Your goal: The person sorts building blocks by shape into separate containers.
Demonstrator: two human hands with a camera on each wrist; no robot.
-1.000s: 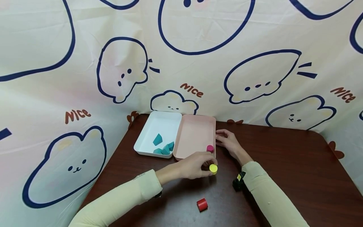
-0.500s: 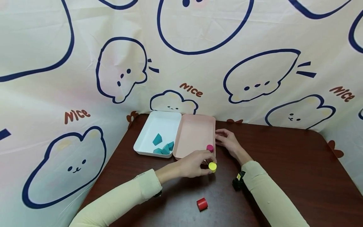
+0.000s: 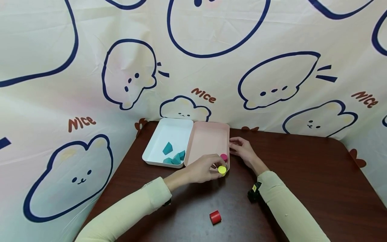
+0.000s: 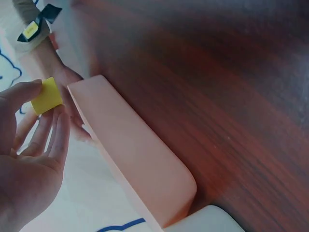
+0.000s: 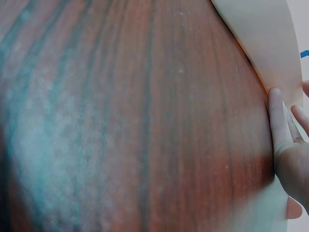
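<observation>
My left hand (image 3: 202, 169) pinches a yellow cylinder block (image 3: 222, 170) between thumb and fingertips, over the near right corner of the pink tray (image 3: 208, 139). In the left wrist view the yellow block (image 4: 47, 96) stands out above the tray's side wall (image 4: 130, 150). A magenta cylinder block (image 3: 223, 157) lies inside the pink tray by its right wall, just beyond the left fingers. My right hand (image 3: 245, 153) rests at the tray's right side. Its relaxed fingers touch the outer wall in the right wrist view, where the hand (image 5: 292, 154) holds nothing.
Joined to the pink tray on the left is a white tray (image 3: 169, 131) with several teal angular blocks (image 3: 176, 159). A red cylinder block (image 3: 215, 217) lies on the dark wooden table (image 3: 305, 174) near the front. A printed cloth (image 3: 211, 74) hangs behind.
My left hand has carried the yellow block away from me and slightly left, from in front of the pink tray to over its near corner. The right hand stays put.
</observation>
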